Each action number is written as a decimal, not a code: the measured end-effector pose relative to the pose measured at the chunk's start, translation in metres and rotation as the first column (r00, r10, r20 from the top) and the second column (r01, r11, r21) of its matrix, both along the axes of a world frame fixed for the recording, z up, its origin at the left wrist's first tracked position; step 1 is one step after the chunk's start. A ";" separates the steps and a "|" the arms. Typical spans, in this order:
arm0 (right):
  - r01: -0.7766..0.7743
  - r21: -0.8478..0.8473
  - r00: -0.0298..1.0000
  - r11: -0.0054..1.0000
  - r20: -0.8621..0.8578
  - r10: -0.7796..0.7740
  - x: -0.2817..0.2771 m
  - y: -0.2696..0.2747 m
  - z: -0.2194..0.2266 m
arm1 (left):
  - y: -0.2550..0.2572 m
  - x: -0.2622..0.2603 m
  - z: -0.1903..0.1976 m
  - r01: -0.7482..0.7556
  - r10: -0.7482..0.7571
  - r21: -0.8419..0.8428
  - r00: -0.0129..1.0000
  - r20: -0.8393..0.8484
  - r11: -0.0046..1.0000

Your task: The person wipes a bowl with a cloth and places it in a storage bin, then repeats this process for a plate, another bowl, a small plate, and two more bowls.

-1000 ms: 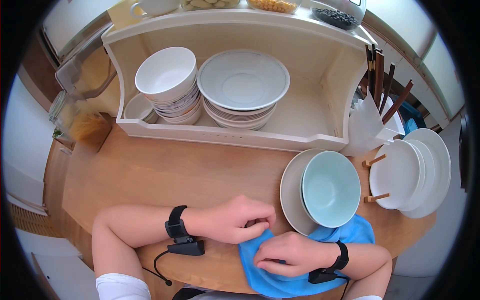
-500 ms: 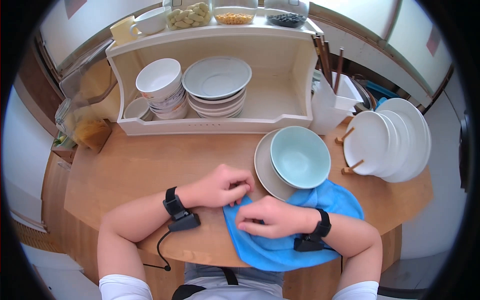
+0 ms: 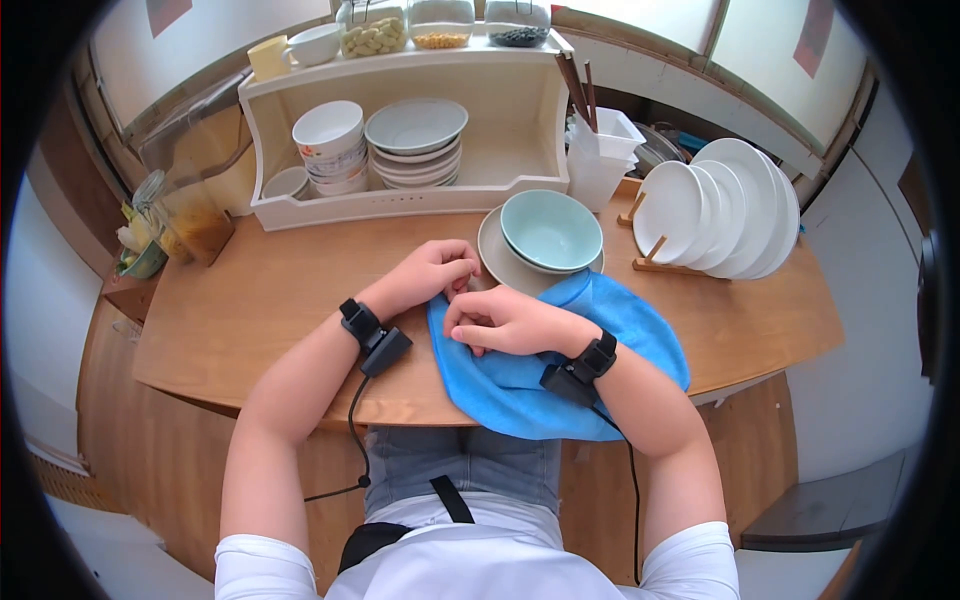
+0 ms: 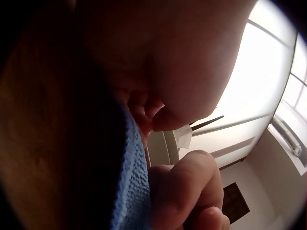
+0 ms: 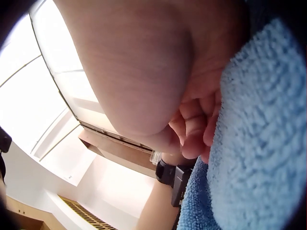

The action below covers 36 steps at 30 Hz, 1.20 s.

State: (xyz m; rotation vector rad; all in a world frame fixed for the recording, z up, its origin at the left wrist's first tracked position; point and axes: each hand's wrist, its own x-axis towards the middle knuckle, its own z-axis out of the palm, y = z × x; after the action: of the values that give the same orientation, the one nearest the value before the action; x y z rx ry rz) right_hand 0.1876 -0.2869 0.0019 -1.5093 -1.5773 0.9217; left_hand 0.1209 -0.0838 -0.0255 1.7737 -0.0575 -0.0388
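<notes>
A blue terry cloth (image 3: 630,345) lies in loose folds on the wooden table before me. My left hand (image 3: 425,275) is at its upper left edge with fingers curled. In the left wrist view the hem of the cloth (image 4: 134,187) runs up to those fingers (image 4: 139,112). Just to the right and nearer my body, my right hand (image 3: 510,318) is over the cloth, fingers curled. A fold rises to its fingertips (image 5: 194,146) in the right wrist view. A pale green bowl (image 3: 552,230) sits on a grey plate (image 3: 490,250), whose near rim the cloth overlaps.
Behind, a cream shelf (image 3: 400,205) holds stacked bowls (image 3: 330,130) and dishes (image 3: 417,120), with jars (image 3: 440,25) on top. A white chopstick holder (image 3: 600,160) stands at its right. White plates (image 3: 670,215) lean in a wooden rack (image 3: 680,268). A pasta container (image 3: 200,230) stands left.
The head view has tipped down and pulled back, so the hands and table sit higher and smaller and my lap shows. Both hands keep the same pose at the cloth.
</notes>
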 end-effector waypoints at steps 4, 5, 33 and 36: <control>0.019 0.049 0.999 0.999 -0.030 -0.017 0.001 -0.003 -0.003 | -0.005 -0.003 0.001 -0.042 0.043 -0.063 0.999 0.014 0.997; 0.030 0.051 0.999 0.998 -0.038 -0.028 0.001 -0.002 -0.004 | -0.006 -0.002 0.001 -0.049 0.050 -0.062 0.999 0.016 0.997; 0.056 0.162 0.830 0.985 0.541 -0.136 -0.003 -0.013 0.015 | -0.007 -0.006 0.020 -0.088 0.090 -0.187 0.996 0.004 0.978; 0.026 0.139 0.753 0.990 0.649 -0.111 -0.006 -0.013 0.011 | -0.006 0.007 0.043 -0.147 0.152 -0.191 0.988 0.014 0.971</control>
State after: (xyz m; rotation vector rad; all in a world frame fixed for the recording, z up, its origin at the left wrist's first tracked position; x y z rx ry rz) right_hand 0.1820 -0.3003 0.0132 -1.9078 -1.9956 0.2229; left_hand 0.1280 -0.0894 0.0180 1.5838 0.0509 0.0979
